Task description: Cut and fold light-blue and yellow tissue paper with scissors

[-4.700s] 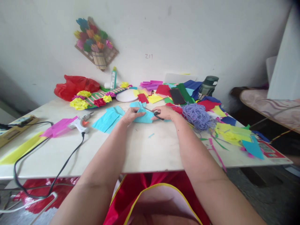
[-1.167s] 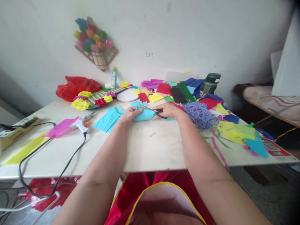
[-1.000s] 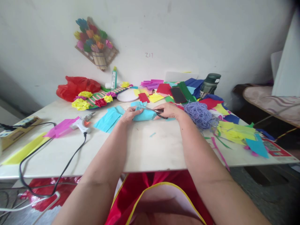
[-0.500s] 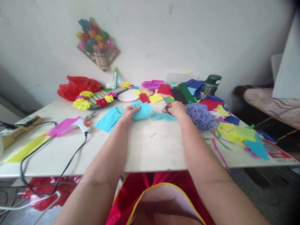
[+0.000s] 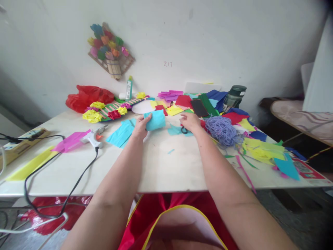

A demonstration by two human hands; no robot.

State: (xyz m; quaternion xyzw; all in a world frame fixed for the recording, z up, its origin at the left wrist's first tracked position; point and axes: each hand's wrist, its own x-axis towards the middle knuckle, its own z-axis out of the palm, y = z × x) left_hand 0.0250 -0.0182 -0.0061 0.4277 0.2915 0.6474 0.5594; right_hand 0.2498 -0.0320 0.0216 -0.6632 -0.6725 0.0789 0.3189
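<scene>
Nearest is a red garment with yellow trim [image 5: 142, 217] at the table [image 5: 166, 172] edge, with both forearms running out toward 12. A tiny cyan sliver [image 5: 170, 151] lies on the bare top. The left hand [image 5: 140, 126], at about 11 o'clock, pinches the cyan paper piece [image 5: 156, 120] by its left edge, thumb in front and fingers behind. The piece is tilted and seems just off the table. The right hand [image 5: 190, 122], at about 1 o'clock, curls loosely over the black scissors [image 5: 184, 130], which lie on a cyan offcut [image 5: 173, 130]. I can't tell whether the fingers grip the handle or only rest on it. The paper looks thin, light and floppy and would likely crease or tear easily, so a light pinch at an edge or corner is probably best. Out at 9–10 are a glue gun [image 5: 91, 138] with a black cord [image 5: 75, 175], a pink sheet [image 5: 69, 141] and a cyan sheet [image 5: 120, 132]. At 2 are purple yarn [image 5: 223, 126] and a heap of coloured paper [image 5: 260, 149]. Far at 12 are a white plate [image 5: 140, 107] and a glue bottle [image 5: 128, 88], with a red bag [image 5: 88, 95] at 11 and a green jar [image 5: 234, 96] at 1. A paper-flower piece [image 5: 110, 52] hangs on the wall.
</scene>
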